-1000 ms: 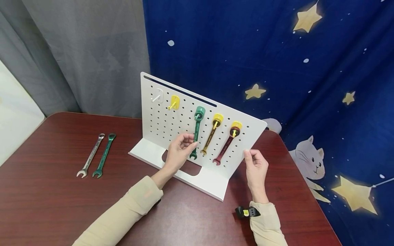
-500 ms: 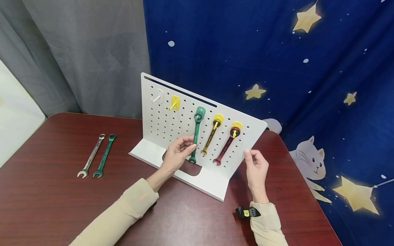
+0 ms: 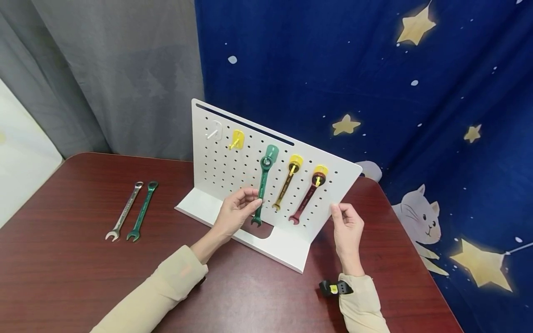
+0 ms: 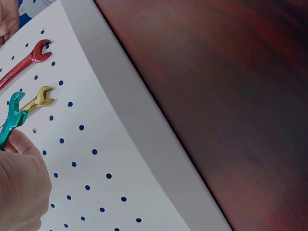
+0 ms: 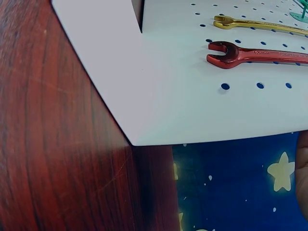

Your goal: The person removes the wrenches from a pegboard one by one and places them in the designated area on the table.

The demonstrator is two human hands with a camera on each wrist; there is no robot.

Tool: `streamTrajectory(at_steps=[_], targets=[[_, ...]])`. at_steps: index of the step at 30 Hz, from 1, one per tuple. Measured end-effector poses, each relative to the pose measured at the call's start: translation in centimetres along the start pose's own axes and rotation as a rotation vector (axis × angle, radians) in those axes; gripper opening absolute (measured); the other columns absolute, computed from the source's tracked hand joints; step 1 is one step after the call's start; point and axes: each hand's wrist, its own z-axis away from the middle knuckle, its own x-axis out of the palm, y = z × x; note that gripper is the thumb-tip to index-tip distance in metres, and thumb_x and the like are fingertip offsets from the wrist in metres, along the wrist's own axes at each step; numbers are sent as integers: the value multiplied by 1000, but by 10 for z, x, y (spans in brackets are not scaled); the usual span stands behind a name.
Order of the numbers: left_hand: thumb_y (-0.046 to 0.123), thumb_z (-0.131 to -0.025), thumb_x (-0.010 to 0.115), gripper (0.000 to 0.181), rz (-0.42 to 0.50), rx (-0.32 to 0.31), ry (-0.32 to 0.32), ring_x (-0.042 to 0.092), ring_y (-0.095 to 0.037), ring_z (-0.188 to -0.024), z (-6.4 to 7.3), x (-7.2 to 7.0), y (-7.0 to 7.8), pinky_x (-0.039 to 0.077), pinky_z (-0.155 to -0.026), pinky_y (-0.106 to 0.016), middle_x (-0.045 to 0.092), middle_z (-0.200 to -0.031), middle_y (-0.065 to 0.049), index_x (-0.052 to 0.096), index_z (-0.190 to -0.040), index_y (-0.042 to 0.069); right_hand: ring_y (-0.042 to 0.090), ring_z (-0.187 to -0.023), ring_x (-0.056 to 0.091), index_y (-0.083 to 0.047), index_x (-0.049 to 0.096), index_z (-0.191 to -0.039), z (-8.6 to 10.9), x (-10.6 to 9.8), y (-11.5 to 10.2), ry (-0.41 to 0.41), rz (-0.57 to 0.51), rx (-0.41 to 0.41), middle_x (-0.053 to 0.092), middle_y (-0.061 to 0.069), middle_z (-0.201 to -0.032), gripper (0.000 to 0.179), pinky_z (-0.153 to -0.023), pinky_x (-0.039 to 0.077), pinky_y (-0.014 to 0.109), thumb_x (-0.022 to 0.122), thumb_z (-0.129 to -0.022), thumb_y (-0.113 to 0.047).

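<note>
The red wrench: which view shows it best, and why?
The head view: it shows the red wrench end to end. The left wrist view shows only its open end and part of the handle; the right wrist view shows those larger, cropped at the right.

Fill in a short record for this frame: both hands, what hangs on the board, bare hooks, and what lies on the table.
Left hand: pinches a green wrench, open end down
Ring end of that wrench: in front of the green hook; cannot tell whether it is off the hook
Right hand: grips the right edge of the pegboard
Hanging: gold wrench and red wrench, each on a yellow hook
Bare: white hook, leftmost yellow hook
On the table: silver wrench and second green wrench, side by side, apart
</note>
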Motion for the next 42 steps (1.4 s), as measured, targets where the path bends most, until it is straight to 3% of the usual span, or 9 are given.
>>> streamTrajectory(at_steps=[6,13,20,30,42], targets=[[4,-90,62,21,9,-20,-34,61,-6,-78,6,-6,5,52,-71,-19,65,-85,7,59,-107,-7,2,-64,58,0,62,-76,0,-1,1,-1,4,-5,65,-4,-70,15,-62,51,14,59,-87,9],[5,-90,61,25,47,-91,-72,60,-4,-73,12,-13,15,53,-63,-20,66,-84,7,57,-112,-6,2,-63,58,3,61,-76,0,-1,2,-2,16,-12,64,-5,-70,12,-61,50,13,59,-87,10],[3,-91,59,33,100,-140,-111,61,-4,-74,17,-16,25,54,-65,-23,65,-86,8,53,-121,-7,1,-63,59,5,61,-76,0,3,-6,-6,2,-15,65,-5,-70,14,-62,51,14,56,-87,13],[4,-92,57,22,193,-182,-158,59,-4,-73,20,-18,30,51,-63,-20,66,-86,7,60,-110,15,2,-64,59,3,61,-76,0,0,2,-4,-2,-11,64,-4,-70,13,-63,52,15,58,-87,10],[5,-91,58,22,177,-154,-168,60,-5,-74,22,-20,34,52,-64,-21,65,-85,6,61,-111,13,2,-65,61,0,63,-76,0,1,1,-1,-10,-1,65,-4,-71,14,-63,53,15,59,-87,8]])
